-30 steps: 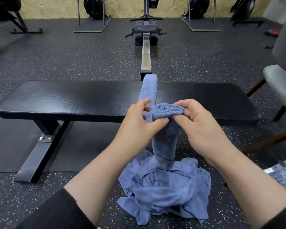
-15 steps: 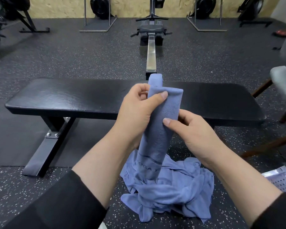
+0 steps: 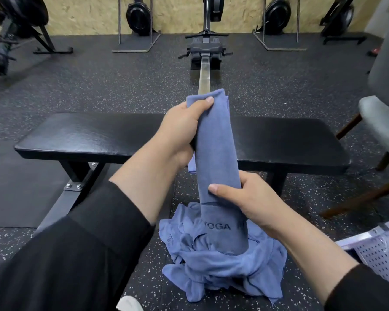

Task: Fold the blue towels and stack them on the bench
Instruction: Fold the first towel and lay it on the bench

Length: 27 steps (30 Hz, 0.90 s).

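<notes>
Head view: the left hand (image 3: pixel 180 129) pinches the top of a narrow-folded blue towel (image 3: pixel 216 153), the right hand (image 3: pixel 245 198) grips lower — fingers closed on cloth. More towels (image 3: pixel 222 265) lie heaped on the floor; the tabletop (image 3: pixel 99 135) holds no stack — barely begun.

The black padded bench (image 3: pixel 99 140) stands on the speckled rubber floor (image 3: pixel 112 86), where a crumpled heap of blue towels (image 3: pixel 222 270) lies just in front of it.
</notes>
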Motion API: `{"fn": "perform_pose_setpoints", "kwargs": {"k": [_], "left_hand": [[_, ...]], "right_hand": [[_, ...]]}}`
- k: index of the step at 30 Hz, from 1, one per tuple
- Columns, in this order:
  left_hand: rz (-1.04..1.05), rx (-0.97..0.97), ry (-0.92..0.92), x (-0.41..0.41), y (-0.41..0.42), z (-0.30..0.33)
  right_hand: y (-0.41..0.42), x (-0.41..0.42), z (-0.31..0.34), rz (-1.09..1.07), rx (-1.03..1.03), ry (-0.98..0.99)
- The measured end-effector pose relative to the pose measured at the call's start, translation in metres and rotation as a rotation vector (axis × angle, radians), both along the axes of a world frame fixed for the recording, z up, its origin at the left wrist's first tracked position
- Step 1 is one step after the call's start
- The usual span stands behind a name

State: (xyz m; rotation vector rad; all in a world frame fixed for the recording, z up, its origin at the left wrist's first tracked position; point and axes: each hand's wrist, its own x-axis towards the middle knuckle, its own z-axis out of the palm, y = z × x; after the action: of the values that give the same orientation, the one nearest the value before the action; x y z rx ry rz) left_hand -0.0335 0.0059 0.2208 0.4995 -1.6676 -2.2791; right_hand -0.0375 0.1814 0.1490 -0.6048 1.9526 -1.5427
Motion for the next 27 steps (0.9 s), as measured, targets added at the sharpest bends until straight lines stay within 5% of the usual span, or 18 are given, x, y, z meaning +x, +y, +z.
{"fn": "perform_pose_setpoints", "kwargs": {"k": [10, 16, 27], "left_hand": [[0.032, 0.022, -0.077, -0.067, -0.013, 0.028], [-0.072, -0.164, -0.37, -0.096, 0.002, -0.004], [-0.038, -0.186, -0.329, -0.197, 0.002, -0.048]], "right_hand": [[0.017, -0.007, 0.0, -0.186, -0.16, -0.151], [0.022, -0.018, -0.006, -0.306, -0.183, -0.18], [0.028, -0.052, -0.047, -0.427, -0.18, -0.311]]}}
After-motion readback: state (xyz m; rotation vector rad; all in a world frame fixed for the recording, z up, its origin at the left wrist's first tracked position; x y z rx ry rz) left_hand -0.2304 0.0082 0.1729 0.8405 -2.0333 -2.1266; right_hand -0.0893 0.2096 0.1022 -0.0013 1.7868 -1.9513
